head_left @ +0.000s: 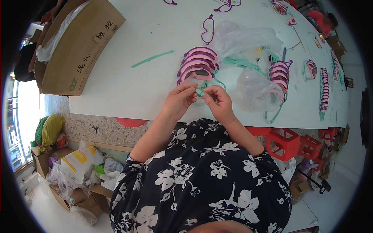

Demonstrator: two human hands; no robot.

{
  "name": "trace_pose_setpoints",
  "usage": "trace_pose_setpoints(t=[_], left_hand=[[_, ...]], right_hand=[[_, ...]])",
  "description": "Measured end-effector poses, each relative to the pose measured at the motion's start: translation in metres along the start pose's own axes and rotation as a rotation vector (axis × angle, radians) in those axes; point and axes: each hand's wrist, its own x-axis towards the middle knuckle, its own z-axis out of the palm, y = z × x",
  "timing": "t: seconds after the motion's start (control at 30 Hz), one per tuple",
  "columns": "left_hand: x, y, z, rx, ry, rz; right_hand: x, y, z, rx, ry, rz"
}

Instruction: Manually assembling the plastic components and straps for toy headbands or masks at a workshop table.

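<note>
Near the table's front edge, my left hand [178,100] and my right hand [220,104] meet, both closed by their fingertips on a short green strap [199,92]. Just beyond them is a row of pink and purple goggles [199,58] nested one behind another, with green straps trailing beside it. My fingers are close to the nearest pair, and I cannot tell whether the held strap is joined to it. A loose green strap [152,59] lies flat to the left. Farther back, a purple goggle frame [208,30] rests alone.
A large cardboard box [83,48] stands at the table's left end. Clear plastic bags [248,37] and a second goggle row [279,75] are to the right on the white table [116,93]. Red stools [283,143] stand under the right edge. Another person [323,22] is at far right.
</note>
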Motion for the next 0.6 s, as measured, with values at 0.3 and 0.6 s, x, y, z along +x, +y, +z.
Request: trace_pose_setpoints(t=[0.3,0.6], left_hand=[[0.0,0.0,-0.003,0.041,-0.045,-0.048],[0.002,0.003,0.007,0.269,0.064,-0.012]], right_hand=[[0.002,-0.002,-0.001,-0.023,-0.083,0.045],[0.007,0.008,-0.002,-0.017,-0.058,0.077]])
